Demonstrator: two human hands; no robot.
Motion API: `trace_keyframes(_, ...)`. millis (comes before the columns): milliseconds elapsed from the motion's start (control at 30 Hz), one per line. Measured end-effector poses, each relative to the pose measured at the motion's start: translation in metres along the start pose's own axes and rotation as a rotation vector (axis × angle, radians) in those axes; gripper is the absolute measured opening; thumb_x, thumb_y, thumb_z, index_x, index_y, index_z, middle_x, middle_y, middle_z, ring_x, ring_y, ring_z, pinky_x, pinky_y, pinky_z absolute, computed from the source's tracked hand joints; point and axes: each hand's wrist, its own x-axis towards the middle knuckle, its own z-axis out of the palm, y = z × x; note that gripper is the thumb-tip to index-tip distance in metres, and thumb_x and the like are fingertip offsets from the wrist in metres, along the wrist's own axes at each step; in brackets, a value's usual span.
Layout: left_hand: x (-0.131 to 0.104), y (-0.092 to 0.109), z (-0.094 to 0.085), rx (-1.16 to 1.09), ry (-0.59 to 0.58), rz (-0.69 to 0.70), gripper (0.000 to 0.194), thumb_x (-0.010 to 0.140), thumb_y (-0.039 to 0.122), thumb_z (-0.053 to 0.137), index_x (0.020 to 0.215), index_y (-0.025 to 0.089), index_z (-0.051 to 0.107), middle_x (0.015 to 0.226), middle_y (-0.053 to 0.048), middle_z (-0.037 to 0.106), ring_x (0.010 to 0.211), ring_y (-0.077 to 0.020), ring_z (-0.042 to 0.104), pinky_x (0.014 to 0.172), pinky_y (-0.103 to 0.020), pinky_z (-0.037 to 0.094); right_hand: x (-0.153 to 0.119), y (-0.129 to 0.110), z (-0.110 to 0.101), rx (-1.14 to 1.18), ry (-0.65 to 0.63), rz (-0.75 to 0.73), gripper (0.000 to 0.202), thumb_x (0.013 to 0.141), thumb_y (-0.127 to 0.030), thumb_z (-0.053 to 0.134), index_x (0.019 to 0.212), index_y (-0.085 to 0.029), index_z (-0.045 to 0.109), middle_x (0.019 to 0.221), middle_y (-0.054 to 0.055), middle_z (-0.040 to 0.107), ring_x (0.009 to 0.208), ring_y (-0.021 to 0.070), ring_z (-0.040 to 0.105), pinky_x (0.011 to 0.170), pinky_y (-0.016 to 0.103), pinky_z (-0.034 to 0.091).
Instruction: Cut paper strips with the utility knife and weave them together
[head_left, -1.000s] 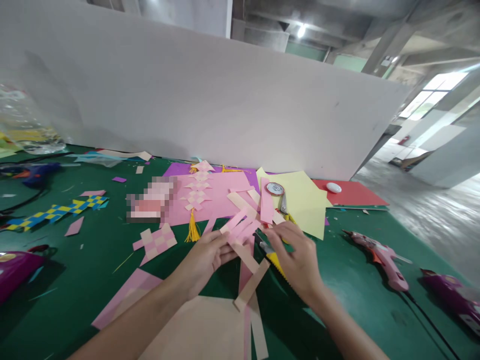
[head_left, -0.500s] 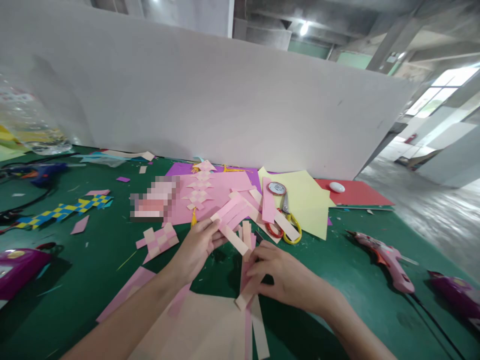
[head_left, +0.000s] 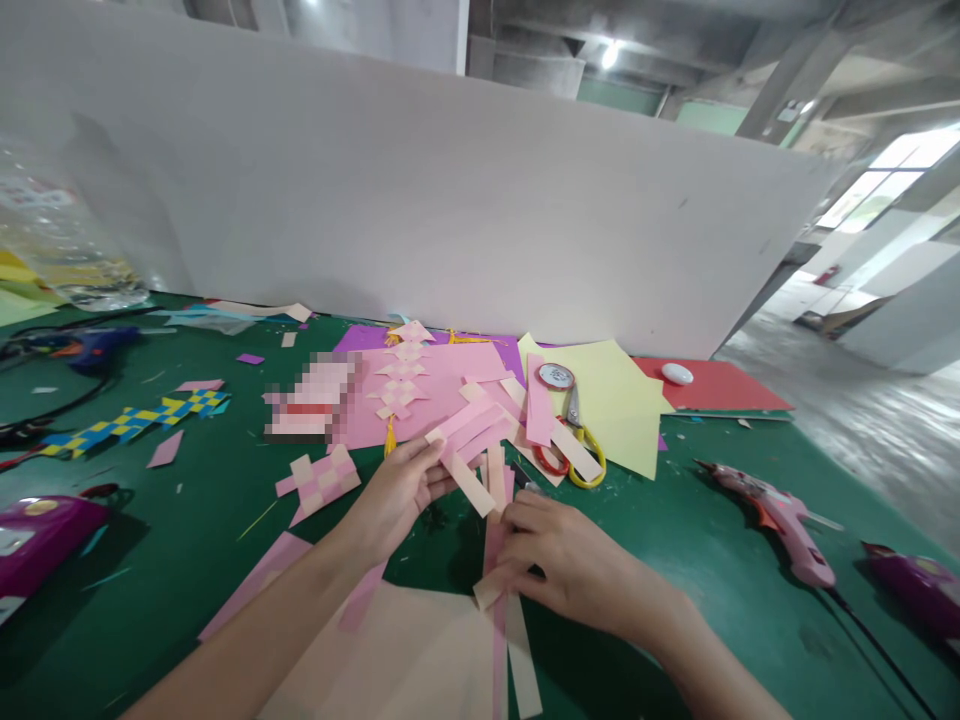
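Observation:
My left hand [head_left: 409,490] is closed on a bundle of pink and cream paper strips [head_left: 472,432], which fan out beyond the fingertips. One cream strip [head_left: 471,487] slants from it down toward my right hand [head_left: 555,550]. The right fingers are bent together over a short cream paper strip [head_left: 491,588], its end sticking out on the left; the exact grip is partly hidden. Beneath that hand, long pink and cream strips [head_left: 497,640] run toward me beside a large cream sheet [head_left: 397,650]. A woven pink-and-cream paper piece [head_left: 322,482] lies left of my left hand.
Scissors [head_left: 587,460] and a tape roll [head_left: 556,376] lie among papers behind my hands. At right are a pink glue gun [head_left: 780,520] and a purple tool [head_left: 911,590]. A blue-yellow woven strip [head_left: 135,422] lies left. A white panel [head_left: 450,200] stands behind the table.
My right fingers have drawn closer together over the short cream strip. The left hand keeps its hold on the paper strips, almost still.

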Motion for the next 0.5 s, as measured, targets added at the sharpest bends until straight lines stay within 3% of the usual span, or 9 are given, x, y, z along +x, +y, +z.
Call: trace_keyframes(500, -0.0014, 0.0000, 0.0016, 0.002, 0.014, -0.001, 0.020, 0.082, 0.033, 0.062, 0.080, 0.013, 0.062, 0.094, -0.011, 0.069, 0.100, -0.0281, 0.063, 0.089, -0.041, 0.048, -0.0021, -0.0098, 0.0060, -0.265, -0.003, -0.041, 0.016, 0.090, -0.022, 0.049, 0.087, -0.028, 0.064, 0.082, 0.002, 0.053, 0.080, 0.0189, 0.048, 0.065, 0.031, 0.036)
